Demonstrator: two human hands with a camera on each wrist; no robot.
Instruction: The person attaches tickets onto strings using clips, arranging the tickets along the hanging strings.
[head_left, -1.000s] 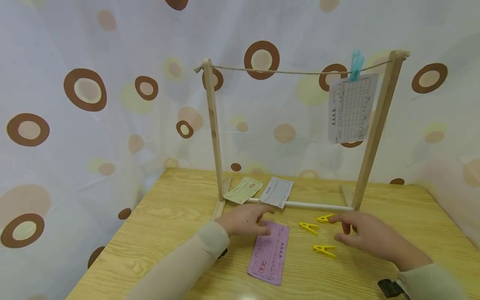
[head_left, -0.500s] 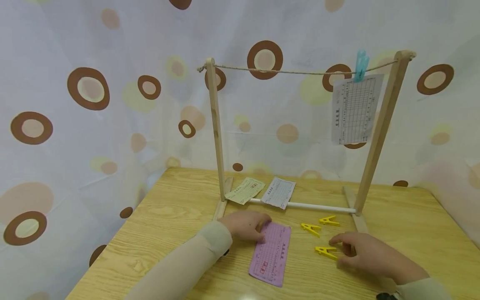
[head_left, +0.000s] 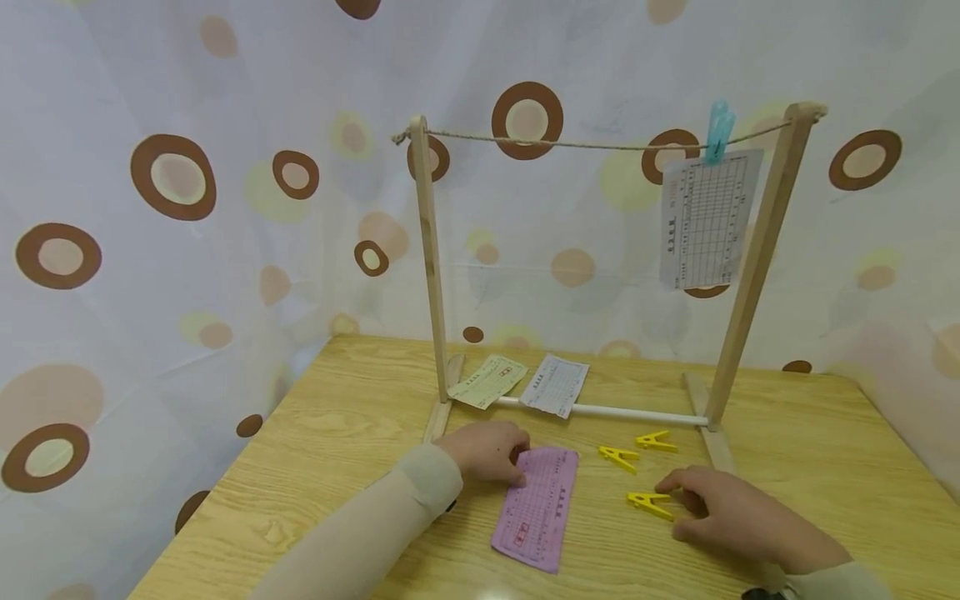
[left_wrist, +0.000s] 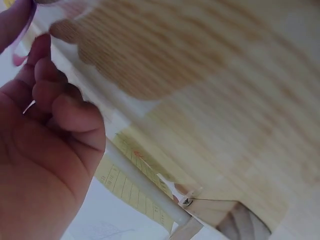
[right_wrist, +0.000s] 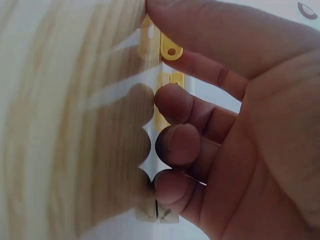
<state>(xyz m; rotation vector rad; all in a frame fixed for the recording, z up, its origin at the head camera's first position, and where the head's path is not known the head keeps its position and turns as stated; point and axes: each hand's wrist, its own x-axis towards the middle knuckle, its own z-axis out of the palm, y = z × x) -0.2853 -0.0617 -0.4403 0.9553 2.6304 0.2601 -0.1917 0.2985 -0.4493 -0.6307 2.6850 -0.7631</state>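
Observation:
A purple printed paper slip (head_left: pixel 536 508) lies on the table in the head view. My left hand (head_left: pixel 487 450) pinches its upper left edge; in the left wrist view the purple edge shows between thumb and index finger, with the other fingers curled. My right hand (head_left: pixel 738 512) rests low over the table, thumb and index finger bent on either side of the handle ends of a yellow clothespin (head_left: pixel 649 503). In the right wrist view, a yellow clothespin end (right_wrist: pixel 171 51) shows between thumb and index finger. Two more yellow clothespins (head_left: pixel 618 457) lie just beyond.
A wooden frame (head_left: pixel 761 258) with a string (head_left: pixel 585 145) stands behind. A blue clothespin (head_left: pixel 718 133) holds a white form (head_left: pixel 705 225) at the string's right end. Yellowish (head_left: pixel 489 382) and white slips (head_left: pixel 555 385) lean on the frame's white bottom bar (head_left: pixel 637 413).
My left hand has come down onto the purple slip's edge and closed on it. My right hand has moved from the far clothespin toward the near one.

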